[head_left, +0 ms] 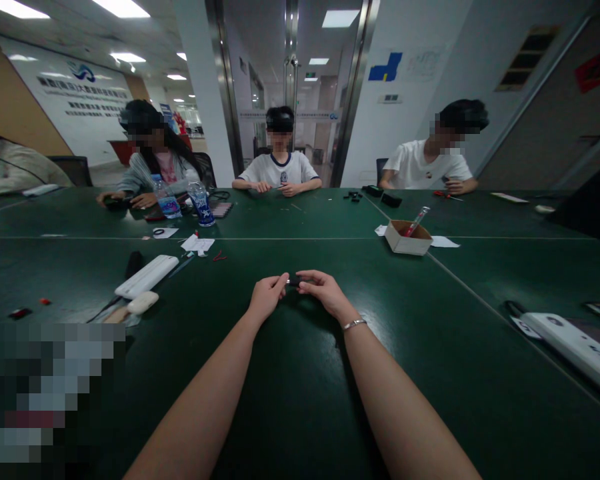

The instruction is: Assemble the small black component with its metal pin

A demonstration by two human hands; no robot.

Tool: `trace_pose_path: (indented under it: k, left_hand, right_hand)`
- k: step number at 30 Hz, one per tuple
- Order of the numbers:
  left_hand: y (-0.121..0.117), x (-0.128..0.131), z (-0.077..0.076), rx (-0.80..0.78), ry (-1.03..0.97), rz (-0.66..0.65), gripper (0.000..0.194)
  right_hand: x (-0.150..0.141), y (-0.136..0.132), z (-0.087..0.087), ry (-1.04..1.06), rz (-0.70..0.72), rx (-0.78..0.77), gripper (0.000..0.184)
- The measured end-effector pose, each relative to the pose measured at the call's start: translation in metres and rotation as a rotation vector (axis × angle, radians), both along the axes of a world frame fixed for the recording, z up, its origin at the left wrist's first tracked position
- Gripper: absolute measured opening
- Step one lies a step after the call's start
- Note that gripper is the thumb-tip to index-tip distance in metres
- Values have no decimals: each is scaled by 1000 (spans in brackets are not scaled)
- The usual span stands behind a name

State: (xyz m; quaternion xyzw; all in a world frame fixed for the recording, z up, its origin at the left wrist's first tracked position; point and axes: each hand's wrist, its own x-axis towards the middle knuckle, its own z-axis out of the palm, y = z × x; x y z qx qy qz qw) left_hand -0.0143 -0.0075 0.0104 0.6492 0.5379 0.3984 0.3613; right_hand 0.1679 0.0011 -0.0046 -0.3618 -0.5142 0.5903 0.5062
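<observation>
Just above the green table (300, 373), both hands meet at a small black stick (294, 283) with a bright, metal-looking end, somewhat like a USB stick. My left hand (269, 295) pinches its bright end between thumb and fingers. From the other side, the thumb and fingers of my right hand (325, 291) close on its black end. A silvery bracelet (355, 324) circles my right wrist. Fingers cover part of the stick, so its exact kind is hard to make out.
Left of my hands lie a white power strip (147, 276) and a white rounded object (143, 303). Paper scraps (198, 244) and bottles (201, 203) stand beyond. A small open box (408, 240) is ahead right; another white strip (575, 340) lies far right. Several people sit around the table.
</observation>
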Motion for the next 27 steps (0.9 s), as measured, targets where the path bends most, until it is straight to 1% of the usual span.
trace_pose_path:
  k: [2,6,9,13,16,18,20,25,27]
  left_hand:
    - [1,0,-2,0,-2,-6,52]
    - [3,0,-7,17,-37,-58,47]
    - [3,-1,-9,30,-12,-82,42]
    - [1,0,-6,99,17,-94,32]
    - [0,0,-4,145,-5,-98,21]
    - [0,1,-3,168,-33,-86,17]
    - [0,1,-3,166,-57,-85,18]
    - [4,3,-10,65,-213,-80,32]
    - [6,3,-13,54,-243,-61,33]
  right_hand:
    - [-1,0,0,4,-1,-10,42]
    - [-2,-1,3,24,-27,-44,39]
    - [-3,-3,5,38,-47,-55,40]
    - [-3,-3,6,19,-67,-57,39]
    - [-3,-1,4,20,-83,-59,40]
    - [-3,0,3,22,-88,-62,40]
    - [-3,1,3,28,-90,-65,41]
    - [-4,0,4,33,-81,-73,39]
    - [-4,0,5,28,-73,-76,38]
